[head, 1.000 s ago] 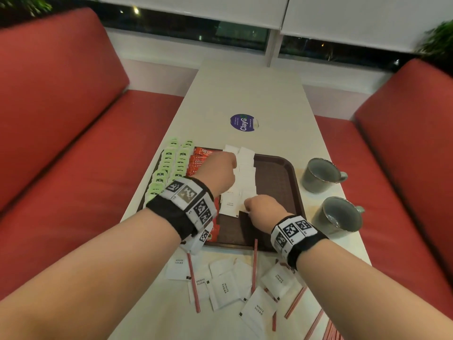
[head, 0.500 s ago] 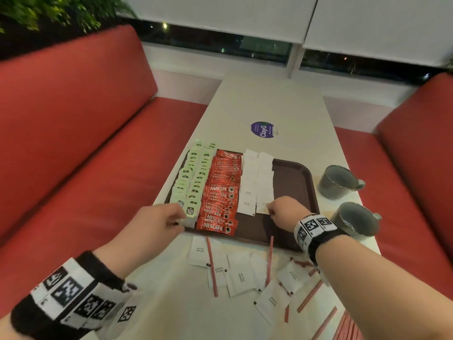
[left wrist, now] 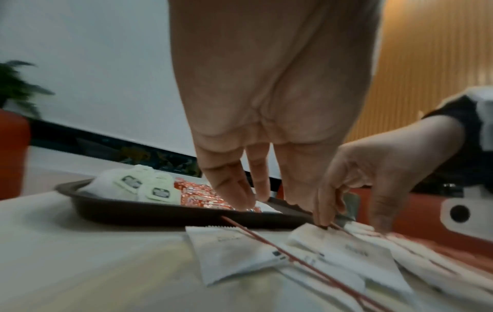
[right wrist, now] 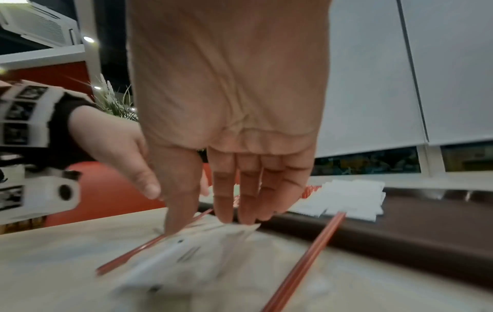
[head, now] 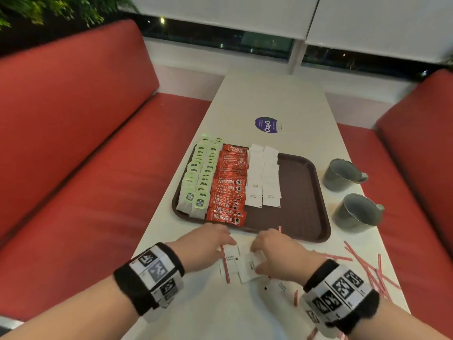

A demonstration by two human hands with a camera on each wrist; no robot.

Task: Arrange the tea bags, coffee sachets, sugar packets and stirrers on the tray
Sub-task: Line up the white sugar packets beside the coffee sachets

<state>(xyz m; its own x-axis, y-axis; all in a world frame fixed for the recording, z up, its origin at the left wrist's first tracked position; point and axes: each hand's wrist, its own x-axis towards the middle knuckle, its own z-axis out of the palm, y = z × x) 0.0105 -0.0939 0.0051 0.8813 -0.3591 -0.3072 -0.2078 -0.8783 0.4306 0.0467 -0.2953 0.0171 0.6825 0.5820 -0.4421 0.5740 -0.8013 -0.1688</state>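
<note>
A brown tray (head: 301, 192) holds two columns of green tea bags (head: 198, 177), a stack of red coffee sachets (head: 230, 187) and two columns of white sugar packets (head: 263, 177). Its right half is bare. Loose sugar packets (head: 231, 262) lie on the table in front of the tray, with a red stirrer (head: 225, 266) across them. My left hand (head: 228, 239) hovers over them with straight fingers (left wrist: 240, 198), holding nothing. My right hand (head: 256, 256) has its thumb and fingertips (right wrist: 224, 217) on opposite edges of one sugar packet (right wrist: 202, 242), pinching it.
Two grey mugs (head: 340, 175) (head: 355, 213) stand right of the tray. Several red stirrers (head: 362, 263) are scattered at the near right, and one leans on the tray rim (right wrist: 328, 230). A purple sticker (head: 267, 125) sits beyond the tray. Red benches flank the table.
My left hand came from the tray's near left corner to the loose packets. My right hand drew back from the tray's sugar columns onto a loose packet.
</note>
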